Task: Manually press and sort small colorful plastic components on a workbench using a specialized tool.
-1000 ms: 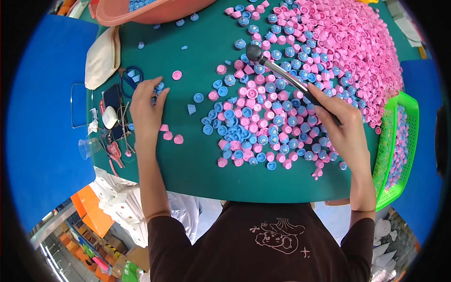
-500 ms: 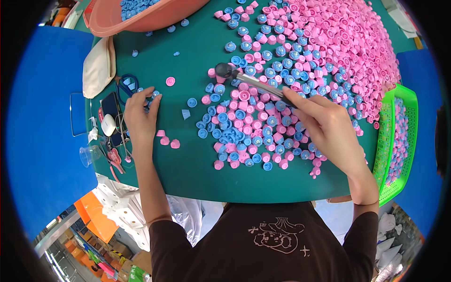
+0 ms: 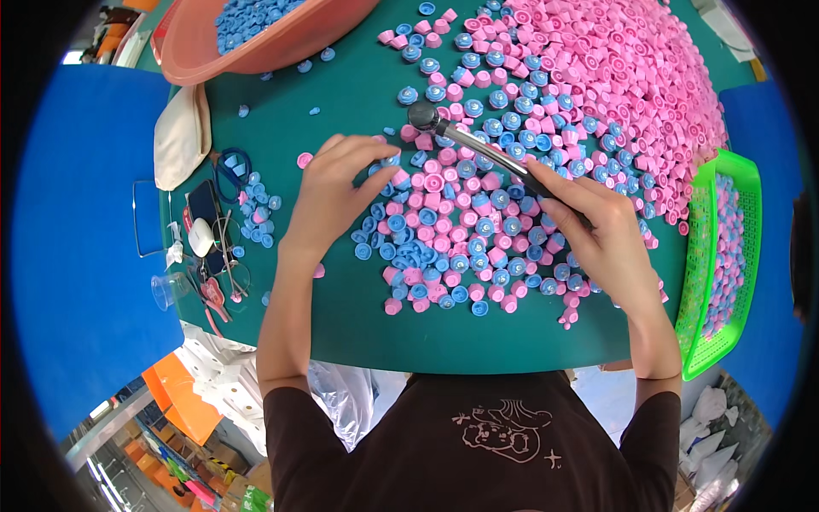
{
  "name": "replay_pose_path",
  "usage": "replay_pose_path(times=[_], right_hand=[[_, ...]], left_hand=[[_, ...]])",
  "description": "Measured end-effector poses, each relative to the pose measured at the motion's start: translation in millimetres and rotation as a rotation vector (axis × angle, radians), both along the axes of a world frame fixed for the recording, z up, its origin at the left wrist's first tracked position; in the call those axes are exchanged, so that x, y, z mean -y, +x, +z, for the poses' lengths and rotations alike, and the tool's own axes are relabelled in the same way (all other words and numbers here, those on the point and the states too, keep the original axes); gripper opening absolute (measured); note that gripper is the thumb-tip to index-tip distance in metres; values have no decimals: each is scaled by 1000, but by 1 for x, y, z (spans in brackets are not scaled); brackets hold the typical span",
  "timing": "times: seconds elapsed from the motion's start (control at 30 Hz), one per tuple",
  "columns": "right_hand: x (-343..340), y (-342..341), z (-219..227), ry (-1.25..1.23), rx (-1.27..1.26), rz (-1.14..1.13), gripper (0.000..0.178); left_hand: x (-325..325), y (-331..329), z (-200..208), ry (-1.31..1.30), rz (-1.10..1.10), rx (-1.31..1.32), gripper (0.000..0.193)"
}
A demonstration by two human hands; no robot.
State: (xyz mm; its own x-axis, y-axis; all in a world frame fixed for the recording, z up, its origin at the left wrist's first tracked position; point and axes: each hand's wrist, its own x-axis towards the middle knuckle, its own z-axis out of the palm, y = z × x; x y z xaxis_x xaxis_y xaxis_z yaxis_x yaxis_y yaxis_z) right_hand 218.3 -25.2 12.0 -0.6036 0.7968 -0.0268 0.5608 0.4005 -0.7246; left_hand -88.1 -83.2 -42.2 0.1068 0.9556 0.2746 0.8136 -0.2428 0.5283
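My right hand point(image 3: 601, 230) grips the black handle of a small metal hammer point(image 3: 465, 136), whose round head hovers over the near edge of a spread of pink and blue plastic caps point(image 3: 478, 230) on the green table point(image 3: 341, 324). My left hand point(image 3: 337, 183) rests on the table left of the caps, fingertips pinching or touching a cap just below the hammer head. A large heap of pink caps point(image 3: 614, 77) lies beyond.
An orange basin point(image 3: 256, 43) with blue caps sits at the far left. A green mesh basket point(image 3: 725, 264) with pink caps stands at the right edge. Scissors, a white cloth point(image 3: 179, 132), small tools and loose blue caps point(image 3: 256, 209) lie along the left edge.
My left hand has moved right from the left edge of the table to the caps by the hammer head. The hammer and my right hand shifted slightly left.
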Motion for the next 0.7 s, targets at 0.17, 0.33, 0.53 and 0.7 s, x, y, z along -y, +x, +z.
replay_pose_path(times=[0.17,0.33,0.53,0.7], right_hand=[[-3,12,-9,22,-16,-24,44],[-1,11,-8,-15,-23,4,46],[5,7,-9,-33,-44,32,47],[7,0,-6,1,9,49,42]], left_hand=[[10,1,13,-102,76,90,24],[2,6,15,-59,95,19,23],[0,4,6,-109,93,48,22],[1,0,6,-62,76,48,23]])
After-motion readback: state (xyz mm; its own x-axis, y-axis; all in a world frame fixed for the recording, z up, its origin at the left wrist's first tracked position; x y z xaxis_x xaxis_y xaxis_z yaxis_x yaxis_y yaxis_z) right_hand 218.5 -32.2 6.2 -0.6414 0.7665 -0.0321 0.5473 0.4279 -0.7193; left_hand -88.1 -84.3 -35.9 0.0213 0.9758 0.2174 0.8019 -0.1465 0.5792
